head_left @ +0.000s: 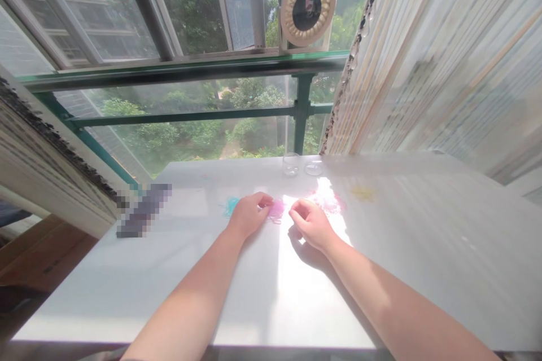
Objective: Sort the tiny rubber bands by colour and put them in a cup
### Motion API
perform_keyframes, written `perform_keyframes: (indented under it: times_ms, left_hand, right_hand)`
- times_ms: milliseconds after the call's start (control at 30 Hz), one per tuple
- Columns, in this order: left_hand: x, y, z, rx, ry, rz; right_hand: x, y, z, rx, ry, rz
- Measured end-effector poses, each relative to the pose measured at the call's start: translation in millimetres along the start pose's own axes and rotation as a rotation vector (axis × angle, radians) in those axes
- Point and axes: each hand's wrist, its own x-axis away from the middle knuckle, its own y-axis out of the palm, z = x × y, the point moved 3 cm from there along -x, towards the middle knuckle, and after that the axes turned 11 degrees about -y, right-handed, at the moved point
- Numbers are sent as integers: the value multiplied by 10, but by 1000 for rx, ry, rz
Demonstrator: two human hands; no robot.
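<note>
My left hand rests on the white table, its fingers curled together at the edge of a pile of thin purple-pink strands or loops, perhaps rubber bands. Just left of it lies a similar turquoise pile. Over a sunlit patch, my right hand is closed with thumb and fingertips together; anything in them is too small to make out. Behind that hand a lighter pink pile spreads in the bright sun. A small yellow pile lies farther right.
A clear round container and a clear lid or dish stand at the table's back edge. A blurred dark object lies at the left edge. Beyond are a green railing, a round fan and curtains.
</note>
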Motion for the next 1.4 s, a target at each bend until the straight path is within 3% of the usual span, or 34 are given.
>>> perform_keyframes:
  times_ms: [333, 467, 567, 733, 833, 933, 1133, 1300, 1400]
  left_hand:
    - [24, -56, 44, 54, 19, 32]
    - [16, -158, 25, 89, 5, 67]
    - [-62, -353, -123, 147, -64, 224]
    - [-309, -859, -617, 248, -245, 636]
    - [-490, -1165, -908, 165, -310, 692]
    - [-645, -1421, -1097, 14, -344, 560]
    - [-877, -1716, -1141, -405, -362, 77]
    - [-975, -1732, -1173, -696, -490, -240]
    - [-945, -1668, -1197, -788, -529, -338]
  right_hand:
    - [13, -27, -24, 52, -45, -8]
    - [33, -33, -38, 35, -42, -20]
    - [60, -25, -39, -6, -20, -40]
    - [89, -8, -9, -44, -1, -82]
    - [73, 1, 12, -24, 15, -109]
    - [48, 21, 16, 2, 84, -133]
    - [59, 49, -29, -40, 171, -178]
    - [81, -4, -41, -27, 187, -196]
    - [78, -18, -41, -27, 185, -187]
